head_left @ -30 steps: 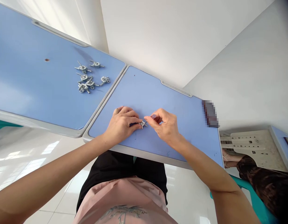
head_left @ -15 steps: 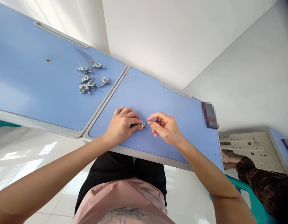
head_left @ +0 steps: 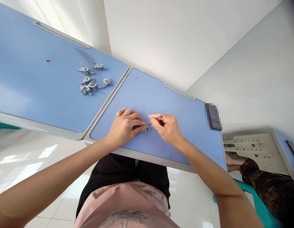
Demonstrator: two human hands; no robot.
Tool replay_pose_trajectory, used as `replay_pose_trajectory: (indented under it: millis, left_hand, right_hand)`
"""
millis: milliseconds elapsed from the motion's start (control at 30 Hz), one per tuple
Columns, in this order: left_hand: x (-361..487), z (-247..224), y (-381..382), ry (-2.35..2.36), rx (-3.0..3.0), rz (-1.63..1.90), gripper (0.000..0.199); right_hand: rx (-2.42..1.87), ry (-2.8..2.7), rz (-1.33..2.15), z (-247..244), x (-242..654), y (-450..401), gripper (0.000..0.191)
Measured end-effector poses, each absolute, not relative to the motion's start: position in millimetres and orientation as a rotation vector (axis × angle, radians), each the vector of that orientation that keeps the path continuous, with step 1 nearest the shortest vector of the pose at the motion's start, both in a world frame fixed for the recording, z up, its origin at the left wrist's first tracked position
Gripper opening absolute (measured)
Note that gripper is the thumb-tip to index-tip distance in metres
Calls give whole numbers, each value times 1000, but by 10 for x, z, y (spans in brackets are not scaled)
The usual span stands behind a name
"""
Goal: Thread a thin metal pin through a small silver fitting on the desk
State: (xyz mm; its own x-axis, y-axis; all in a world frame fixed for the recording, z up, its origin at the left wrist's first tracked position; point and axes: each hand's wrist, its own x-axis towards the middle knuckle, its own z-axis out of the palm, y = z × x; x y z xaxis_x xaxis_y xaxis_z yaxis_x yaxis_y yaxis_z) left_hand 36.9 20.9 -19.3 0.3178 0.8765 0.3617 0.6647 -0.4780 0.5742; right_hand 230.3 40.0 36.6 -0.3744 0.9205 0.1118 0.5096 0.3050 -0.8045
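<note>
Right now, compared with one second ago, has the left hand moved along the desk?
No, not noticeably. Against the desk seam, the left hand stays in the same place, still pinching the small metal part.

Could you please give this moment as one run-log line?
left hand: pinching metal fitting | right hand: holding purplish tool, pointed at fitting | left table: more metal fittings

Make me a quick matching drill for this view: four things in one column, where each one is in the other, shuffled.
1. Single metal fitting
2. Purple-handled tool
3. Group of metal fittings
4. Dark pixelated object

A. On the left desk
B. Between thumb and finger of the left hand
C. At the right end of the right desk
D. In the right hand

Pairs: 1-B, 2-D, 3-A, 4-C
</note>
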Motion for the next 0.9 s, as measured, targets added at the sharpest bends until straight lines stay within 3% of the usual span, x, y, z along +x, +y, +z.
replay_pose_trajectory:
  millis: [133,367,600,767,900]
  left_hand:
    - [371,-196,210,1374,2273,932,13]
    - [369,-208,213,1378,2254,940,15]
    - [365,-193,210,1369,2264,937,12]
    - [373,-201,208,1379,2246,929,12]
    - [381,-205,197,1388,2266,924,13]
  right_hand:
    - [-1356,-1772,1121,360,2284,380,34]
    - [-1297,-1879,1240,408,2281,336,16]
    - [-1377,-1976,1000,428,2308,337,25]
    - [-1401,-1840,1113,453,2385,296,7]
    - [-1381,-1844,1200,492,2520,208,10]
